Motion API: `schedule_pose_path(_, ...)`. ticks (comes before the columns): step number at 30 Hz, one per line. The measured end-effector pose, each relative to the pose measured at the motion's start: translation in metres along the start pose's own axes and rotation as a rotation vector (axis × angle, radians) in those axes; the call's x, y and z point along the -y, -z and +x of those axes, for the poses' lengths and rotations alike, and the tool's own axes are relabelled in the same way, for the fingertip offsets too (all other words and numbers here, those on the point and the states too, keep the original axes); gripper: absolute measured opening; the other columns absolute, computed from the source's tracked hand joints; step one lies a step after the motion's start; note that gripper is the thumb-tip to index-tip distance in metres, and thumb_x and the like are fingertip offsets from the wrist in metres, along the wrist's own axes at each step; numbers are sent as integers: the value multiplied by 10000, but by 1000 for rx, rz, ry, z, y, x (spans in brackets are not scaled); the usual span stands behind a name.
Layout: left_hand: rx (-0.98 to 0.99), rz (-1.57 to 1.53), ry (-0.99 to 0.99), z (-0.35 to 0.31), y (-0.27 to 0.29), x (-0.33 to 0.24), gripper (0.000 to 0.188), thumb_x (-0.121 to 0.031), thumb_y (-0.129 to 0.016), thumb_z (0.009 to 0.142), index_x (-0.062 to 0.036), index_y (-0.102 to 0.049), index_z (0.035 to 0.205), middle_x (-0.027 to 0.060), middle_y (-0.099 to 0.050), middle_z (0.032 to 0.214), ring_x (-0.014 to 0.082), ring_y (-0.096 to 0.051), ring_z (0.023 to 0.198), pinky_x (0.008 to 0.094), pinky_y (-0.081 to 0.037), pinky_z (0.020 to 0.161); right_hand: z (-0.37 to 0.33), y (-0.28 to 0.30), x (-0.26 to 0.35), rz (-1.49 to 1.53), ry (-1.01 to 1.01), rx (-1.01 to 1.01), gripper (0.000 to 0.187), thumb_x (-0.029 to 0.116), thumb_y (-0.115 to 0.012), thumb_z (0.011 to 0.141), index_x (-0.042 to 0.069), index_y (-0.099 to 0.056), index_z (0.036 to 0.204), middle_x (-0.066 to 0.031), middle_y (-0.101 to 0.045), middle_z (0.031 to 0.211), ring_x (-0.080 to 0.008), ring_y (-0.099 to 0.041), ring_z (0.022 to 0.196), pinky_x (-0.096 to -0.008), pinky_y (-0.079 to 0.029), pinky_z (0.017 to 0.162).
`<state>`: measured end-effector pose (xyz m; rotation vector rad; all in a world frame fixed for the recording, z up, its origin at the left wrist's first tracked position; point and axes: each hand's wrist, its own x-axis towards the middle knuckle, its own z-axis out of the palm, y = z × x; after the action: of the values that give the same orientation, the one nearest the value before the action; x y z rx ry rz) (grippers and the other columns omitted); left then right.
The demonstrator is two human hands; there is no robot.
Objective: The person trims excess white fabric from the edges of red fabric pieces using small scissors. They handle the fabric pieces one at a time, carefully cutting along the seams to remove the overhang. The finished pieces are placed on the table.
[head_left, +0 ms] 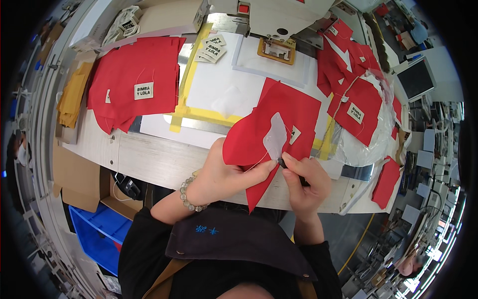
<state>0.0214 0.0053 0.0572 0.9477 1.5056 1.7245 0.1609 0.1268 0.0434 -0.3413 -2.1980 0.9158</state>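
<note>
Gripped red cloth [249,142] in the left fingers [260,173], above the desk's [149,155] near edge; could not tell whether one piece or two. Pinched one black tool [282,163] in the right fingers [302,167], at the lower tip of one white film [275,137] lying over the cloth. Saw beyond: one red pile [132,65] leftward, bearing two visible labels [144,90]; at least three loose labels [214,52]; one machine [284,17].

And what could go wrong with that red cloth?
The right hand holds a small dark thing close to the red cloth; if it's sharp, it might nick the cloth or the left hand beside it. The pale leaf-shaped piece looks thin, so it might tear if tugged.
</note>
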Motion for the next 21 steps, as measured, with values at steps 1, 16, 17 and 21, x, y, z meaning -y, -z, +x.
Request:
schedule_pose_path(1, -5, 4, -3, 0, 0, 0, 240, -57, -712, 777, 19, -605, 978, 59, -681, 847, 87, -630, 737, 248, -505, 642, 0, 0, 0, 63, -52, 7, 338, 139, -786, 680, 119, -721, 1012, 83, -421, 533, -70, -361, 454, -260, -202, 479)
schedule_pose_path(16, 0, 68, -17, -1, 2, 1, 255, -59, -713, 776, 27, -609, 993, 70, -688, 850, 98, -641, 741, 257, -512, 646, 9, 15, 15, -377, 147, 16, 387, 135, -793, 672, 103, -712, 1049, 96, -551, 597, -34, -403, 464, -258, -180, 483)
schedule_pose_path(17, -2, 53, -8, -2, 2, 0, 258, -59, -714, 776, 28, -609, 996, 71, -689, 854, 98, -641, 745, 258, -513, 649, 9, 15, 15, -371, 152, 14, 388, 134, -793, 671, 102, -712, 1049, 96, -544, 593, -34, -401, 464, -259, -179, 484)
schedule_pose_path(21, 2, 71, -18, -1, 2, -2, 264, -55, -713, 775, 29, -608, 1002, 72, -689, 861, 98, -642, 755, 257, -513, 657, 11, 16, 18, -363, 160, 17, 392, 130, -795, 666, 101, -712, 1048, 98, -522, 581, -34, -395, 465, -261, -175, 484)
